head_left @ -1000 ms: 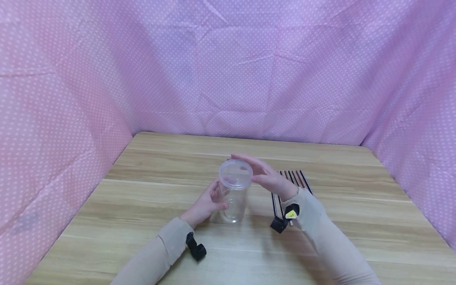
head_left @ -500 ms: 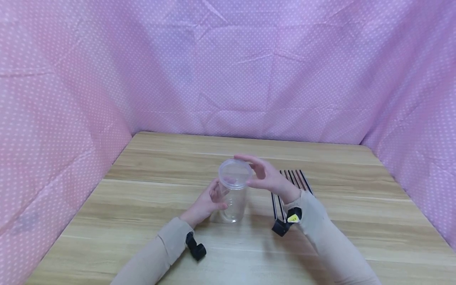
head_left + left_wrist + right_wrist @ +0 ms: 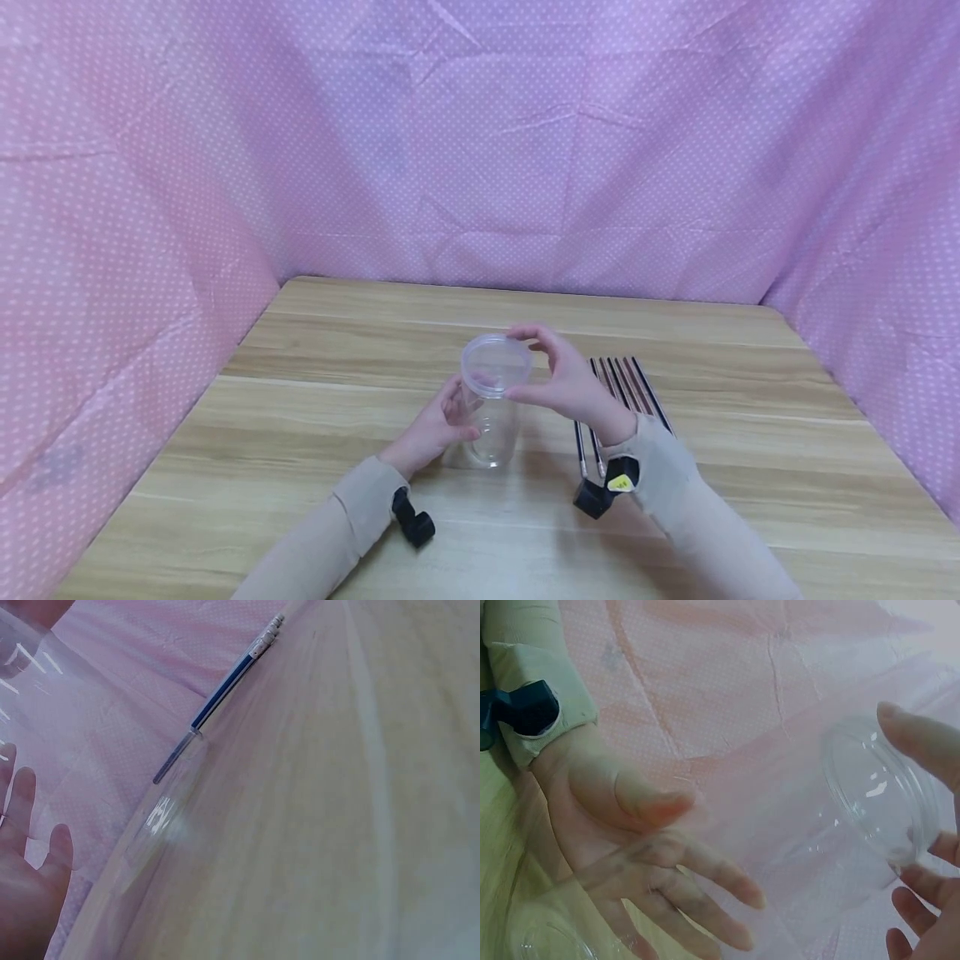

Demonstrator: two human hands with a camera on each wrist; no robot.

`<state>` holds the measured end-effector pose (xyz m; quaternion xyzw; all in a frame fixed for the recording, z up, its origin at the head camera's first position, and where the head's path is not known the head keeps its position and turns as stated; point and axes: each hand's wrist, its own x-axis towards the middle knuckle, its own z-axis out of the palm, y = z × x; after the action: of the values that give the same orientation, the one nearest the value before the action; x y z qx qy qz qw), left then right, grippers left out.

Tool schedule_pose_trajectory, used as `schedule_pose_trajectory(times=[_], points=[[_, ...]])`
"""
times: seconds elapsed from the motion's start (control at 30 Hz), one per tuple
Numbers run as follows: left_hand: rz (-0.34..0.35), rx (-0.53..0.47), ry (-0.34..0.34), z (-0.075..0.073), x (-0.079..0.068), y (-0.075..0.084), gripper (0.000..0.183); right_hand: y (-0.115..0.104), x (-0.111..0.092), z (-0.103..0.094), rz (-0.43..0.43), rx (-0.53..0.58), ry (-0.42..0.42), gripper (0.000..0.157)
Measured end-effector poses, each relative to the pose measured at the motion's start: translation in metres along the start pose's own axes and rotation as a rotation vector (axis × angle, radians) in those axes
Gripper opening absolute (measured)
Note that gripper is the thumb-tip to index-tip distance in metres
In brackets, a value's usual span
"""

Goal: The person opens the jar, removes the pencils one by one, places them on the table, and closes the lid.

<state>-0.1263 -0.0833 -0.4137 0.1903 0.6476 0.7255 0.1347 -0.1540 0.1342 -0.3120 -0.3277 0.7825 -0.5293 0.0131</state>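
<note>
A clear plastic jar [image 3: 495, 429] stands upright on the table, with a clear round lid [image 3: 497, 365] on its top. My left hand [image 3: 429, 429] holds the jar's body from the left; through the transparent wall, its fingers and thumb [image 3: 656, 810] show spread around it in the right wrist view. At the top, my right hand [image 3: 573, 385] grips the rim of the lid from the right, thumb at the near side and fingers at the far side. Whether the lid sits loose or tight I cannot tell.
Several slim dark sticks with silvery ends [image 3: 630, 383] lie side by side on the wooden table [image 3: 262, 433], partly under my right wrist. Pink dotted cloth [image 3: 487, 167] hangs at the back and both sides. Each wrist carries a small black camera [image 3: 415, 525].
My right hand has turned around the lid's rim: its thumb has come left and nearer, its fingertips have moved right, and the wrist has dropped nearer. The left hand and jar stay put.
</note>
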Motion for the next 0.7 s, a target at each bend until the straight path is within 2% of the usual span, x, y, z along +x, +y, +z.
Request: schedule_pose_trajectory(times=[0.17,0.3,0.4,0.53,0.63,0.7], points=[[-0.016,0.018,0.004,0.000,0.001,0.000,0.088,-0.007,-0.003,0.008,-0.073,-0.150,0.104,0.060],[-0.037,0.038,0.026,-0.001,0.002,0.001,0.087,-0.012,-0.003,0.014,-0.123,-0.223,0.182,0.060],[-0.038,0.045,0.030,-0.001,0.003,0.001,0.086,-0.014,-0.004,0.015,-0.129,-0.249,0.205,0.064],[-0.031,0.041,0.027,-0.001,0.003,0.001,0.086,-0.012,-0.003,0.011,-0.095,-0.215,0.151,0.072],[-0.039,0.040,0.032,-0.001,0.003,0.001,0.086,-0.005,0.001,0.005,-0.080,-0.126,0.044,0.076],[-0.043,0.034,0.030,-0.001,0.002,0.000,0.085,0.001,0.003,0.000,-0.081,-0.018,-0.055,0.078]])
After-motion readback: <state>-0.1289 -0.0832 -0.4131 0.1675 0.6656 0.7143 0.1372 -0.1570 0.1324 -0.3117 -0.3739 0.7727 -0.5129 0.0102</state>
